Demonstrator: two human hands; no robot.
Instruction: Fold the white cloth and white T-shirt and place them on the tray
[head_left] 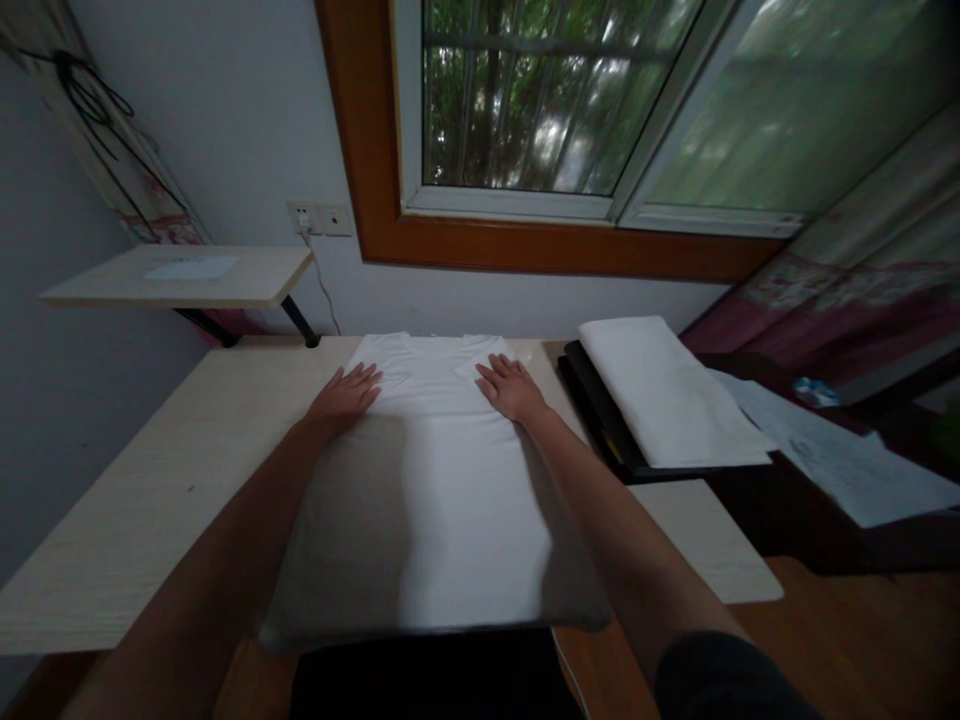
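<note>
**Asker:** On the desk, what lies under the hands?

**Describer:** On the desk [150,480], a pale wooden top pushed against the wall below a window [555,100], lies a white shirt [442,500]. It is spread flat, its far end towards the wall and its near edge hanging just over the desk's front edge. Both sleeves look folded inwards near the far end.

**Asker:** Where are the hands?

**Describer:** Both rest on the shirt's far end. The left hand [346,392] lies palm down on the left side, fingers straight, close together and pointing to the wall. The right hand [511,386] lies the same way on the right side, fingers slightly fanned. Neither pinches or grasps the cloth; both are open and pressed flat on it. The two hands are well apart, with bare cloth between them.

**Asker:** What else is nearby?

**Describer:** To the right, just beside the shirt, a folded white cloth [667,395] sits on a black tray [600,420]. Further right lie loose papers [847,455] on a dark surface. To the left, a small shelf [187,275] sticks out from the wall above the desk. A socket [319,217] is on the wall beside it, with a thin cord hanging down. A patterned curtain [847,280] hangs at the right.
</note>
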